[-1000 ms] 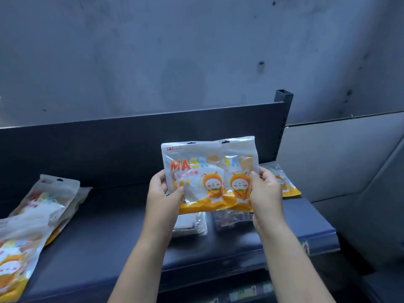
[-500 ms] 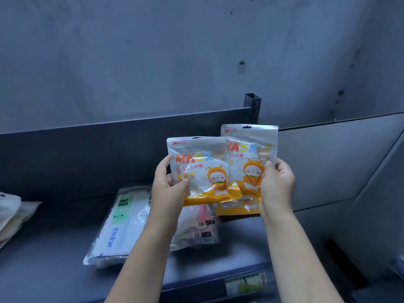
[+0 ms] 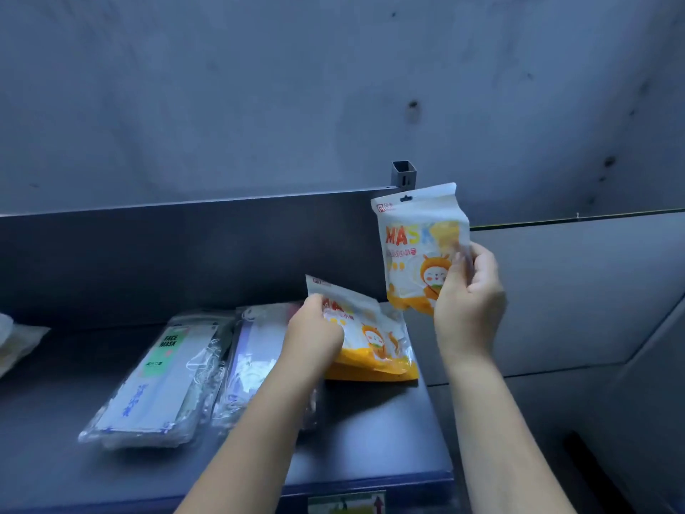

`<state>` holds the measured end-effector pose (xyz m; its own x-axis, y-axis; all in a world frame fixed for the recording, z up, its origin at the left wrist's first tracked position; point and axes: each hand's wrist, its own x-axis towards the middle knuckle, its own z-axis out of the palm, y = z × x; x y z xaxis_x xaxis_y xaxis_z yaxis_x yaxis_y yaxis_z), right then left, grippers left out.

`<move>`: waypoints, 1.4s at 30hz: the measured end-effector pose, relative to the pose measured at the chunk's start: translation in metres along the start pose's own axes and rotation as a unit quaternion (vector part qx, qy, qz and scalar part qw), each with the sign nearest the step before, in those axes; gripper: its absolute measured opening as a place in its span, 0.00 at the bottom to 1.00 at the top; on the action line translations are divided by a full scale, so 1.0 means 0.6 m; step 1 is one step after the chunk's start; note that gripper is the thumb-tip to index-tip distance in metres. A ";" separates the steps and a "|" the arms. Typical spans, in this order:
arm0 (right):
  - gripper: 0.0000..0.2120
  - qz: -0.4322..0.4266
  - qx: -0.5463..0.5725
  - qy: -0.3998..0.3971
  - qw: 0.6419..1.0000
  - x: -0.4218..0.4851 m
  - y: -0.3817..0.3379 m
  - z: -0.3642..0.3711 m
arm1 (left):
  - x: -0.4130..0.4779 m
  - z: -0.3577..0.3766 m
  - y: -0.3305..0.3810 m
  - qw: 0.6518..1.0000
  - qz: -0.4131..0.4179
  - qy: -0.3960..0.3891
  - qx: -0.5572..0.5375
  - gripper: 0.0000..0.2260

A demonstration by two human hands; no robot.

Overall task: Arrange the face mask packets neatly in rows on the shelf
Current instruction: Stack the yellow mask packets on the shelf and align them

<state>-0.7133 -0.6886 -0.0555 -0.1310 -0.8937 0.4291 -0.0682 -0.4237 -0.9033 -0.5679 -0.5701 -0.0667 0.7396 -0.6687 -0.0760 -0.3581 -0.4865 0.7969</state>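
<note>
— Packets first: where are the two orange ones?
— The raised orange packet (image 3: 415,246) is up in the air in the right hand (image 3: 469,302). It hangs upright in front of the right end of the dark back panel (image 3: 185,254), just below the square post (image 3: 404,174). The lower orange packet (image 3: 374,346) is at the right end of the shelf (image 3: 370,432). Its bottom edge is down on the surface and its top is tilted up under the left hand (image 3: 315,335).
— And the grip on each?
— The right grip pinches the raised one at its right edge, thumb and fingers closed on the printed bag. The left grip is curled over the upper left part of the lower one. Whether the thumb goes underneath, I cannot tell.
— What lies beside that lower one?
— Just to its left is a clear packet of white masks (image 3: 248,361), partly hidden by the left forearm. Next to that lies a clear packet labelled FACE MASK (image 3: 155,380). Both lie flat, with their long sides running front to back.
— Anything further out?
— At the far left edge, pale packets (image 3: 15,343) show only in part, well apart from the clear ones. A price label (image 3: 346,502) sits on the front lip of the shelf between the forearms, too blurred to read
</note>
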 end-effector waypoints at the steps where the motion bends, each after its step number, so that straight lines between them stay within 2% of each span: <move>1: 0.09 0.008 0.010 -0.010 1.000 0.001 0.002 0.003 | 0.001 0.004 0.002 1.000 0.003 0.003 0.020 0.23; 2: 0.09 0.022 0.025 -0.021 0.999 0.000 0.004 0.006 | 0.003 0.008 0.002 0.999 0.010 0.013 0.041 0.24; 6: 0.09 0.084 0.068 -0.061 0.992 -0.010 0.014 0.020 | 0.006 0.012 0.003 0.991 0.060 0.057 0.104 0.14; 11: 0.09 0.147 0.032 -0.079 0.986 -0.020 0.023 0.031 | 0.005 0.008 0.000 0.986 0.070 0.040 0.142 0.08; 13: 0.08 0.165 0.011 -0.076 0.983 -0.023 0.029 0.030 | 0.000 0.007 0.001 0.979 0.084 0.030 0.183 0.04; 15: 0.08 0.182 0.000 -0.071 0.981 -0.028 0.037 0.030 | -0.003 0.004 -0.001 0.972 0.092 0.021 0.215 0.03; 18: 0.08 0.214 0.004 -0.057 0.975 -0.032 0.044 0.031 | -0.003 0.000 -0.006 0.966 0.107 -0.013 0.236 0.09; 22: 0.07 0.244 0.031 -0.036 0.969 -0.030 0.048 0.028 | -0.007 0.002 -0.011 0.951 0.151 -0.086 0.256 0.26; 25: 0.08 0.243 0.031 -0.028 0.969 -0.025 0.048 0.025 | -0.008 0.003 -0.019 0.925 0.172 -0.136 0.309 0.38; 28: 0.07 0.242 0.030 -0.022 0.970 -0.026 0.047 0.022 | -0.012 0.010 -0.023 0.915 0.197 -0.133 0.325 0.60; 30: 0.07 0.247 0.032 -0.020 0.968 -0.029 0.047 0.020 | -0.019 0.016 -0.023 0.894 0.210 -0.137 0.372 0.68; 32: 0.07 0.256 0.034 -0.022 0.966 -0.032 0.048 0.017 | -0.025 0.023 -0.024 0.884 0.200 -0.142 0.398 0.68; 38: 0.06 0.281 0.035 -0.031 0.959 -0.040 0.059 0.006 | -0.027 0.045 -0.036 0.895 0.188 -0.083 0.395 0.54; 42: 0.06 0.292 0.020 -0.058 0.954 -0.048 0.065 0.006 | -0.021 0.056 -0.040 0.907 0.172 -0.065 0.378 0.53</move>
<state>-0.7086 -0.6800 -0.1027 -0.0244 -0.9885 -0.1491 0.0205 0.1486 -0.9887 -0.5878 -0.5688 -0.1047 0.4537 -0.8911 -0.0109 -0.8802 -0.4500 0.1511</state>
